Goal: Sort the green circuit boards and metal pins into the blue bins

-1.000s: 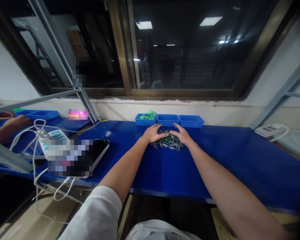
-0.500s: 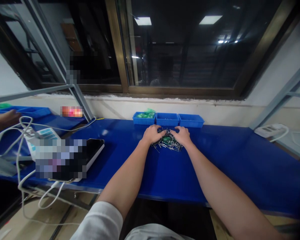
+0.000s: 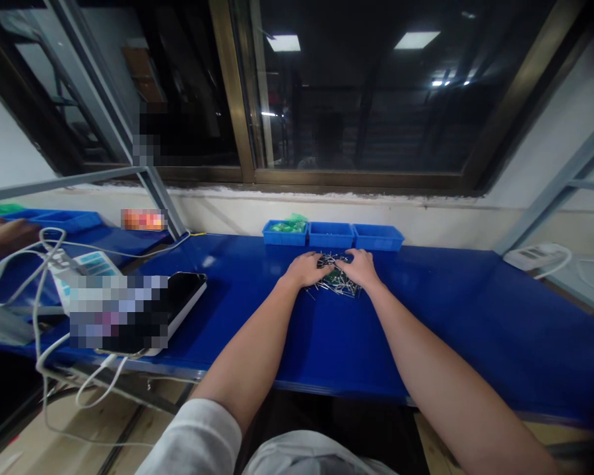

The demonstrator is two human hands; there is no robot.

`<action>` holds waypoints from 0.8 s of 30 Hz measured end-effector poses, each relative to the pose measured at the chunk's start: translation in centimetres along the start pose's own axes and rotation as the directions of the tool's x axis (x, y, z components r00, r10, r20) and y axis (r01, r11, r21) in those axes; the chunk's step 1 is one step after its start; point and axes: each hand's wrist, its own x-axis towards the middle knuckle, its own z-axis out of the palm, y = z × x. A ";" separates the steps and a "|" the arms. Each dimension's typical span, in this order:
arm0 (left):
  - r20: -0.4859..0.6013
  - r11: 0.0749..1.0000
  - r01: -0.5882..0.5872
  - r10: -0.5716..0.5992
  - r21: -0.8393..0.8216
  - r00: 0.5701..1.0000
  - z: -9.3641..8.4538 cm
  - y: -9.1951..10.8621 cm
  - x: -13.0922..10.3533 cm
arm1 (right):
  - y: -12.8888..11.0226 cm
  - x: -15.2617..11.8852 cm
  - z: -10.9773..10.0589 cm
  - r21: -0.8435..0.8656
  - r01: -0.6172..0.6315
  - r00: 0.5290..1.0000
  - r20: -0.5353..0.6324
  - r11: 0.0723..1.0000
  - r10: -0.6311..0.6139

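Note:
A loose heap of thin, shiny metal pins (image 3: 341, 284), like nails or screws, lies on the blue tabletop with something green among them, perhaps a small bag. My left hand (image 3: 305, 269) rests against the heap's left side, thumb pointing inward over it. On the opposite side my right hand (image 3: 360, 268) touches the heap, its thumb also turned inward. Both hands cup the pile with fingers apart from the thumbs; the fingertips at the far side are partly hidden. A few pins stick out towards the near side.
Behind the heap stand three blue bins: a left bin (image 3: 272, 239) with green packets, a middle bin (image 3: 330, 244) and a right bin (image 3: 376, 247). To the left lie a phone (image 3: 188, 287) and white cables (image 3: 38, 330). Another person's hand (image 3: 10, 237) is at far left.
My thumbs have come closer together over the heap, and the left hand has shifted slightly to the right. The pins between the hands have moved a little.

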 end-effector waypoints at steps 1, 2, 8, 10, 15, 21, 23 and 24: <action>-0.002 1.000 -0.004 0.004 0.001 1.000 0.0 0.0 0.0 | 0.0 -0.1 0.0 -0.010 0.002 1.000 0.011 1.000 -0.002; -0.007 1.000 -0.007 0.007 -0.002 1.000 0.0 0.0 0.0 | 0.0 -0.2 -0.1 -0.021 0.008 1.000 0.024 1.000 -0.008; -0.069 1.000 -0.009 0.007 -0.024 0.998 -0.5 0.0 0.2 | -1.1 -0.9 -0.7 -0.090 0.135 0.991 0.016 0.987 -0.134; -0.097 1.000 -0.010 0.009 -0.009 0.995 -0.8 0.1 0.3 | -1.7 -1.1 -1.0 -0.109 0.253 0.967 0.065 0.961 -0.248; -0.142 0.999 -0.019 0.023 0.026 0.990 -1.0 0.4 0.5 | -3.0 -1.2 -1.1 -0.149 0.389 0.911 0.210 0.909 -0.355; -0.118 0.999 -0.039 0.043 0.033 0.992 -0.8 0.7 0.6 | -3.6 -1.2 -0.7 -0.126 0.342 0.926 0.213 0.931 -0.311; -0.112 0.999 -0.030 0.031 0.017 0.993 -0.9 0.7 0.6 | -3.5 -1.1 -0.6 -0.107 0.341 0.925 0.215 0.934 -0.313; -0.111 1.000 -0.025 0.026 0.008 0.994 -0.9 0.7 0.6 | -3.4 -1.1 -0.6 -0.096 0.345 0.924 0.211 0.934 -0.320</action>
